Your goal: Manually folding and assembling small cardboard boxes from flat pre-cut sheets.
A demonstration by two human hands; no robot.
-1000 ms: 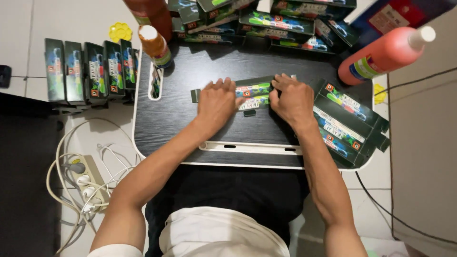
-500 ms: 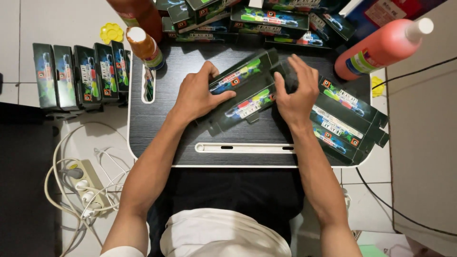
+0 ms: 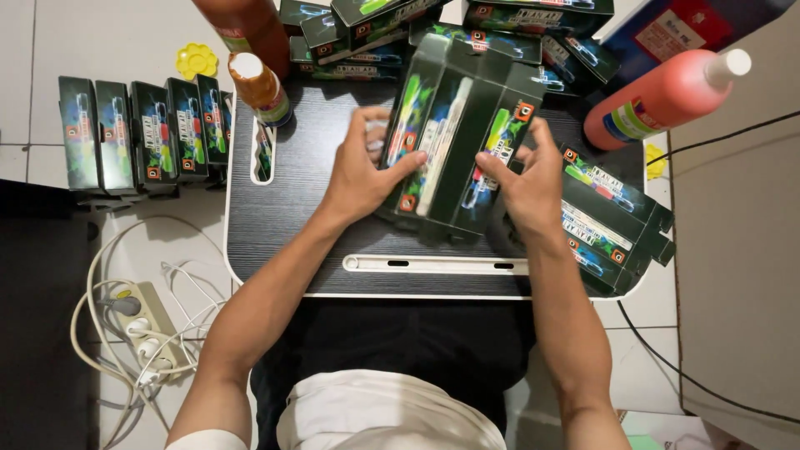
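Both my hands hold a black carton box [image 3: 454, 133] with colourful print, lifted above the black lap table [image 3: 292, 242] and tilted up toward me. My left hand [image 3: 360, 171] grips its left side with the thumb on the front panel. My right hand [image 3: 525, 179] grips its right lower side. The box is partly folded into shape, with several panels showing. Flattened boxes of the same kind [image 3: 612, 221] lie stacked at the table's right, next to my right wrist.
A row of upright finished boxes [image 3: 142, 133] stands on the floor at left. More boxes [image 3: 392, 25] pile at the table's far edge. An orange bottle [image 3: 260, 87], a red bottle [image 3: 667, 96], and a power strip with cables [image 3: 142, 333] are nearby.
The flat box that my hands pressed on the table has been lifted, opened into a wider shape and raised toward the camera. Both hands moved up with it.
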